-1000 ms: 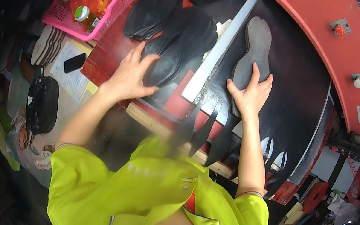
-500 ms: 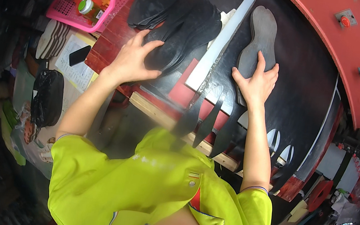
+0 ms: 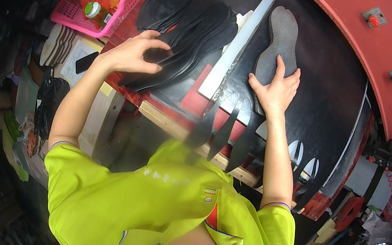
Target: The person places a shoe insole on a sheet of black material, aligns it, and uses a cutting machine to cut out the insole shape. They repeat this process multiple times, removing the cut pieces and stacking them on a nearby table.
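Grey soles (image 3: 282,36), right of the white bar (image 3: 241,41), were part-covered by the splayed right hand (image 3: 279,91); black soles (image 3: 196,36), across it, were flanked by the spread left hand (image 3: 132,55); even pressure was judged best.

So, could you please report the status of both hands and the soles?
Left hand open at fanned black soles. Right hand spread over grey sole. White bar between the two.

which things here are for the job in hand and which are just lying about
Likely in use:
grey sole-shaped stack, under the right hand
black sole-shaped sheets, by the left hand

Apparently just lying about:
phone
pink basket
green-capped jar
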{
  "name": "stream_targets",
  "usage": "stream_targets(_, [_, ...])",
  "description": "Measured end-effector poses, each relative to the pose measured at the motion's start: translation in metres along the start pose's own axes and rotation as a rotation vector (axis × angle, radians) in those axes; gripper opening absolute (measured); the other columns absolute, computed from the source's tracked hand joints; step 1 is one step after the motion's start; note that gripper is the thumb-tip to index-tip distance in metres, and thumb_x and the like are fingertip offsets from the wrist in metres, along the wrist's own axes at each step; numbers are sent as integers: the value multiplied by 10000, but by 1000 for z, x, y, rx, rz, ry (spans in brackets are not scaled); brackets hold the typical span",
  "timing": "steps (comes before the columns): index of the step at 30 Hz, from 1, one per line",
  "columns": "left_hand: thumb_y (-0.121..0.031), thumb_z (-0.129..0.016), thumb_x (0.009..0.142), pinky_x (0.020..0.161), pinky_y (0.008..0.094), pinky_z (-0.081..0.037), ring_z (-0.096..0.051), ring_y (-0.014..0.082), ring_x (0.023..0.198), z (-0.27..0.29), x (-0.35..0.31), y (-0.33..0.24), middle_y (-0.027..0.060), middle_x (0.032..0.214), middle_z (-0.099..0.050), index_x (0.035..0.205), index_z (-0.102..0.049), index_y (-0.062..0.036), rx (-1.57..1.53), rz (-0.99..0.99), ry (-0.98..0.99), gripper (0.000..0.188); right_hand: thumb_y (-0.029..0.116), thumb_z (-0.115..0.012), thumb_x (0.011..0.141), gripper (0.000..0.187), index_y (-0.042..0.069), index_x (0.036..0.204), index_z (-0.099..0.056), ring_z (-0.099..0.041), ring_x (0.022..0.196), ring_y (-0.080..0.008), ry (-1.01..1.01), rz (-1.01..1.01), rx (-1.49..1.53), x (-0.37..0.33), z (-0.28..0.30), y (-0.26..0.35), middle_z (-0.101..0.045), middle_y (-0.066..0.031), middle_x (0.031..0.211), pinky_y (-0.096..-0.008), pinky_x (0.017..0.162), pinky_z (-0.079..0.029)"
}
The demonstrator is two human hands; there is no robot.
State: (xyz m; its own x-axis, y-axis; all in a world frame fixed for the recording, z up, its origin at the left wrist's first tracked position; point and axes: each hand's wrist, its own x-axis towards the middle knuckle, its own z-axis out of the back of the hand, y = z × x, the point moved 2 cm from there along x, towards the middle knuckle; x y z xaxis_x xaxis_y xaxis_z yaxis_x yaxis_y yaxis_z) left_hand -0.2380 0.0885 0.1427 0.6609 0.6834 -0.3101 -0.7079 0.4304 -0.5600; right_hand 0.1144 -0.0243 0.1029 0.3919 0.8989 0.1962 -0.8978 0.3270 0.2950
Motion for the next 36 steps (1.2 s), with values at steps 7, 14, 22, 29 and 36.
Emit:
stream_targets(7, [-339, -568, 853, 991, 383, -460, -556, 267, 1210, 25, -16, 32, 190, 1313, -571, 1387, -465, 43, -1076, 177, -127, 665, 480, -800, 622, 939, 173, 1435, -443, -282, 1351, -528, 9, -4, 11, 0, 2, 1, -213, -412, 1455, -558, 1079, -325])
stream_targets(14, [-444, -509, 847, 1022, 440, -480, -497, 410, 1289, 66, -26, 34, 278, 1385, -486, 1423, -383, 67, -1510, -256, -307, 780, 467, -795, 625, 936, 174, 1439, -439, -280, 1347, -533, 3, -17, 24, -1, 5, 2, -206, -408, 1458, -573, 1066, -330])
stream_targets(22, [-358, -650, 856, 994, 331, -461, -605, 262, 1148, 99, 82, 65, 195, 1245, -626, 1269, -591, 26, -426, -125, -846, 567, 473, -795, 623, 932, 183, 1438, -448, -299, 1352, -521, -3, -22, 9, -1, 6, 2, -229, -391, 1465, -562, 1069, -334])
stream_targets(29, [-474, -750, 723, 1085, 549, -312, -367, 360, 1376, 13, 133, 60, 158, 1497, -397, 1387, -536, -168, 422, 197, -617, 761, 471, -797, 614, 938, 183, 1436, -450, -292, 1356, -520, -12, -22, 14, -1, 4, 2, -225, -388, 1470, -559, 1072, -333])
stream_targets(36, [-474, -768, 710, 1055, 530, -368, -425, 364, 1337, 6, 125, 75, 144, 1469, -433, 1363, -545, -202, 461, 126, -685, 741, 418, -851, 557, 984, 181, 1426, -457, -294, 1348, -523, 3, -100, 90, 1, 8, 3, -218, -387, 1468, -541, 1080, -335])
